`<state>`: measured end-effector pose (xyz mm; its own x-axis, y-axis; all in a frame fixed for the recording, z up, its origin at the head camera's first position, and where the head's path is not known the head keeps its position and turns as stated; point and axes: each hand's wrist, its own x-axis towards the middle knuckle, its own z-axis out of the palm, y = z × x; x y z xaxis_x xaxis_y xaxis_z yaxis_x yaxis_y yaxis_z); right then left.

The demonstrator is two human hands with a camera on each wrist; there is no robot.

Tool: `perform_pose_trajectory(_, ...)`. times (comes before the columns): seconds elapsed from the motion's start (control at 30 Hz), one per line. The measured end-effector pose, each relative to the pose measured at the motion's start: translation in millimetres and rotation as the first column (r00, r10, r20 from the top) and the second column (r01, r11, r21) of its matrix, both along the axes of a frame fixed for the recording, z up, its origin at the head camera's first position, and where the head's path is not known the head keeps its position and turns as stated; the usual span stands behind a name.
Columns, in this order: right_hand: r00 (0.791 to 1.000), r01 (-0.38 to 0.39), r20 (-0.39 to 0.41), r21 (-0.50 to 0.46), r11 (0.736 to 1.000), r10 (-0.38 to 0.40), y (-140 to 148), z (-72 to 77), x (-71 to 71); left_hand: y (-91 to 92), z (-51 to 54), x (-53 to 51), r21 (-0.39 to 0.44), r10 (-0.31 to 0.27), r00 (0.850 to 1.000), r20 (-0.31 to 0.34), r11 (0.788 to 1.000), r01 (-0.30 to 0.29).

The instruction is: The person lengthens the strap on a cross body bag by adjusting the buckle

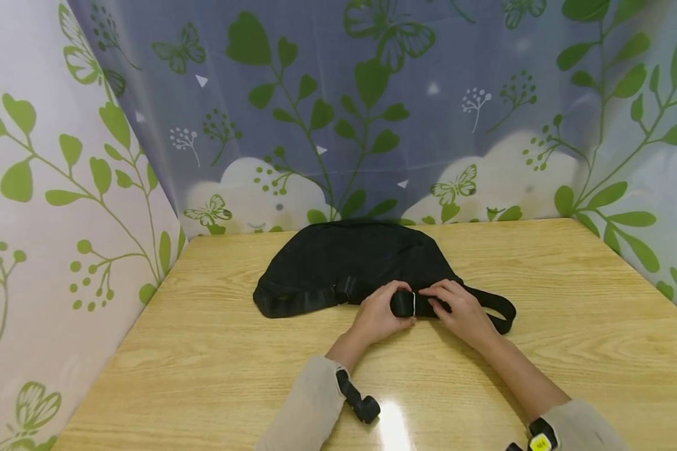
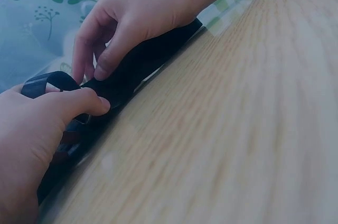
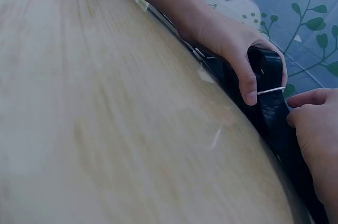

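A black waist bag (image 1: 355, 254) lies on the table, its black webbing strap (image 1: 508, 310) running along the front and looping out at the right. My left hand (image 1: 375, 316) grips the strap beside a thin metal slider (image 3: 271, 91), thumb on one edge and fingers on the other. Webbing bulges up in a small loop (image 3: 266, 63) inside that grip. Just right of the slider, my right hand (image 1: 462, 316) pinches the strap with thumb and bent fingers, as the left wrist view also shows. Part of the strap under the right hand is hidden.
The wood-grain table (image 1: 203, 376) extends around the bag. A patterned curtain (image 1: 327, 113) with leaves and butterflies hangs behind it and at both sides. Another black buckle (image 1: 343, 291) sits on the bag's front left. Black bands (image 1: 358, 398) circle the wrists.
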<state>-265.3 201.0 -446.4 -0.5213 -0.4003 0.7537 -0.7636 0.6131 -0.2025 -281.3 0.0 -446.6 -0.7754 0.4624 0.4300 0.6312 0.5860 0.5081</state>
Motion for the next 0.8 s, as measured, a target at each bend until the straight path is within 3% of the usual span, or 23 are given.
perform_pose_trajectory(0.27, 0.999, 0.017, -0.034, -0.007, 1.0, -0.017, -0.8, 2.1, 0.6, -0.9, 1.3, 0.7, 0.036, 0.028, 1.0, 0.009, 0.999, -0.028)
perform_pose_trajectory(0.4, 0.995, 0.097, -0.032, -0.021, 0.995, -0.097, -0.2, 3.7, 2.1, -0.6, 1.1, -0.2, 0.079, 0.055, 0.998, 0.002, 0.995, -0.055)
perform_pose_trajectory(0.63, 0.946, 0.323, -0.021, -0.067, 0.944, -0.325, 2.6, 4.6, 3.9, -2.5, 1.7, -1.0, 0.158, 0.05, 0.997, -0.061, 0.987, -0.04)
perform_pose_trajectory(0.8, 0.928, 0.373, -0.001, -0.064, 0.926, -0.373, 3.4, 4.8, 4.4, -2.0, 1.6, -1.0, 0.182, 0.031, 0.999, -0.028, 0.983, -0.025)
